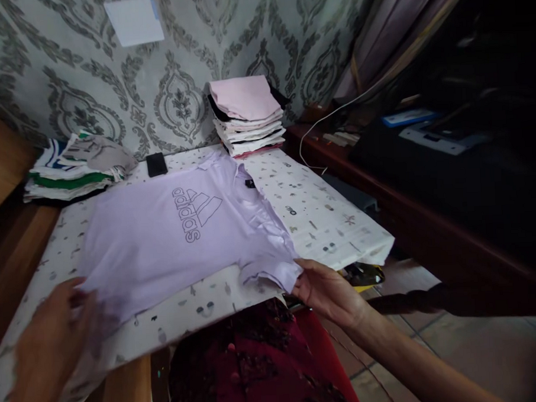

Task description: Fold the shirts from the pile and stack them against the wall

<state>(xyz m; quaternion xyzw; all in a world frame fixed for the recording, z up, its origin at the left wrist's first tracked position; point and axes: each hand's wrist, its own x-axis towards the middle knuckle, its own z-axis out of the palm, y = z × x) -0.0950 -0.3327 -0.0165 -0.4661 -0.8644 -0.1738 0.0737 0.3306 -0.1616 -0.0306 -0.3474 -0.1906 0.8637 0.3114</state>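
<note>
A lilac Adidas T-shirt [149, 230] lies across the table [335, 222], its sleeve [268, 265] pinched by the right hand [329, 293], the blurred left hand [56, 337] by the hem [88, 256], grip unclear, where uneven tugging could crease it.

Lilac adidas T-shirt [156, 229], mostly flat, face up

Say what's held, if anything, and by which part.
Right hand pinches the lilac T-shirt by a sleeve end. Left hand is at its hem corner; too blurred to tell a grip.
</note>
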